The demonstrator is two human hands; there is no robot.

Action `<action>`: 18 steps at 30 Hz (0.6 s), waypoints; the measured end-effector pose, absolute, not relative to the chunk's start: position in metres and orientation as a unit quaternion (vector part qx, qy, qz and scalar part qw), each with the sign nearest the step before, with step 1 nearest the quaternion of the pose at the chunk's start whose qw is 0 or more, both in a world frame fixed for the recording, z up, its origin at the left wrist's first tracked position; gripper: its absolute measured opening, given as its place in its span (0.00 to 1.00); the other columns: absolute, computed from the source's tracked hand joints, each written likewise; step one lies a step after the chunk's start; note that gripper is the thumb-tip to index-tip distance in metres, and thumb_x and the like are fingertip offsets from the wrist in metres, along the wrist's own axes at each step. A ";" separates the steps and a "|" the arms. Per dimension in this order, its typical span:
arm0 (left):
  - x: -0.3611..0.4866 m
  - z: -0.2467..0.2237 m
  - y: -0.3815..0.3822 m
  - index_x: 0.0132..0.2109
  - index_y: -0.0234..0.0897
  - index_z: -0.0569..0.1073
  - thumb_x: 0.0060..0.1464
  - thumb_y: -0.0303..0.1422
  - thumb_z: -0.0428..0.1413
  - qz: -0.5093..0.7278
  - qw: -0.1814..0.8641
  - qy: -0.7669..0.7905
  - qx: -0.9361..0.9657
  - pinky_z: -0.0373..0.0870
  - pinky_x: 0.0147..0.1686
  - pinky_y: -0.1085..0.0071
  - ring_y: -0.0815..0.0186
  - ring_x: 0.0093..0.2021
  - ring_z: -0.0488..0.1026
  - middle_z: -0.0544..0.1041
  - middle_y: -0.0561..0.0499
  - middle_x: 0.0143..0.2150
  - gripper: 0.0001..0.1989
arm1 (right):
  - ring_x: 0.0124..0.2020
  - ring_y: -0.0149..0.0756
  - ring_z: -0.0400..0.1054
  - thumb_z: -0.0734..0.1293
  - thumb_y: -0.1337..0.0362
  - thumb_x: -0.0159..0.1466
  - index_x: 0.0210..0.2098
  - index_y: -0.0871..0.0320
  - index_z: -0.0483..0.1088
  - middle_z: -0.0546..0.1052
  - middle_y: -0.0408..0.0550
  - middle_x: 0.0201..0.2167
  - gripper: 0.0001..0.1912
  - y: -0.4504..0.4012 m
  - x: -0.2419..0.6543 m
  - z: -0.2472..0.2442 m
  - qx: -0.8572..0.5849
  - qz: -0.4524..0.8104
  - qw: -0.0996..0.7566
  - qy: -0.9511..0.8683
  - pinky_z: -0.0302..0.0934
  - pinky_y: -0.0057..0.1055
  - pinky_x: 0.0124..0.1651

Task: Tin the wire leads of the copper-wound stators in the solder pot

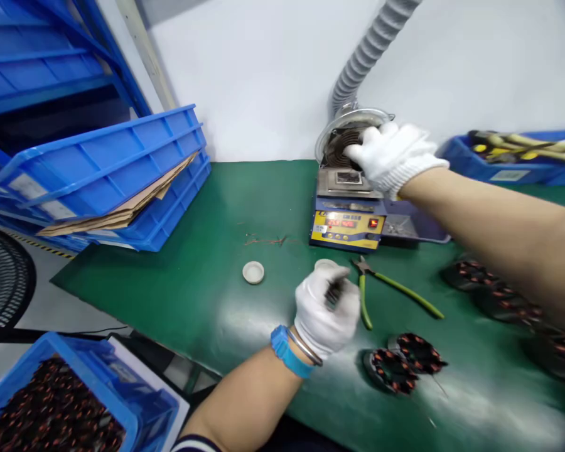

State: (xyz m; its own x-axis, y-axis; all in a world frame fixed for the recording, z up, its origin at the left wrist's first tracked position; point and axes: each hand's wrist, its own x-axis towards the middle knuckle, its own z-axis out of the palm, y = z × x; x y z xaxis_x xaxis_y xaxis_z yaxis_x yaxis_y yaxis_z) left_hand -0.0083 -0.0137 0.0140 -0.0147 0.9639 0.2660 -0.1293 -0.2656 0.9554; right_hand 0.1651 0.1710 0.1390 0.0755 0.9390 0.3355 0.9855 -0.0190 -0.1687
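My left hand (327, 307), in a white glove, is curled closed around a small dark piece that is blurred and mostly covered by the fingers. Just beyond it a shallow white dish (326, 264) is partly hidden. My right hand (393, 154), also gloved, reaches over a solder pot (347, 182) with a lit red display, its fingers bent together in front of the round fume hood (324, 135). Whatever those fingers hold is out of sight. Green-handled cutters (363, 267) lie spread beside my left hand. Two wound motor stators (390, 370) sit nearer to me.
More stators (494, 292) line the right side under my forearm. A second white dish (253, 272) and wire scraps (266, 241) lie on the green table (179, 289). Blue crates (122, 157) stack at left; a blue bin (136, 408) of stators stands below. A tool tray (508, 172) is back right.
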 end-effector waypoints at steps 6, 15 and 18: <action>-0.012 0.011 -0.017 0.44 0.38 0.81 0.52 0.33 0.58 0.497 0.412 0.369 0.669 0.71 0.47 0.57 0.54 0.37 0.76 0.80 0.40 0.36 0.13 | 0.61 0.50 0.62 0.49 0.49 0.69 0.52 0.76 0.71 0.71 0.69 0.54 0.36 0.173 0.165 0.129 -0.683 -0.095 0.120 -0.714 0.60 0.43 0.50; -0.005 0.003 -0.017 0.45 0.36 0.77 0.56 0.35 0.54 0.523 0.234 0.309 0.759 0.75 0.36 0.63 0.60 0.30 0.76 0.80 0.44 0.31 0.13 | 0.60 0.56 0.64 0.50 0.42 0.62 0.51 0.80 0.71 0.71 0.72 0.52 0.44 0.188 0.181 0.154 -0.752 -0.058 0.091 -0.651 0.58 0.45 0.49; 0.000 -0.002 -0.011 0.45 0.35 0.73 0.54 0.34 0.54 0.606 0.087 0.243 0.752 0.72 0.25 0.69 0.64 0.23 0.73 0.77 0.49 0.26 0.13 | 0.57 0.52 0.68 0.67 0.41 0.54 0.48 0.75 0.72 0.74 0.73 0.49 0.41 0.194 0.182 0.149 -0.773 -0.038 0.114 -0.623 0.61 0.44 0.50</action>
State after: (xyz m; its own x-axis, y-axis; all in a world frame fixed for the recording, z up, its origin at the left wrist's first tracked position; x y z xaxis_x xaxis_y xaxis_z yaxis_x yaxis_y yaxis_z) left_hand 0.0002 -0.0114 -0.0025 0.1474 0.4718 0.8693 0.2610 -0.8663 0.4259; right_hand 0.1817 0.1942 0.1493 0.2200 0.9546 0.2007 0.9719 -0.1967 -0.1296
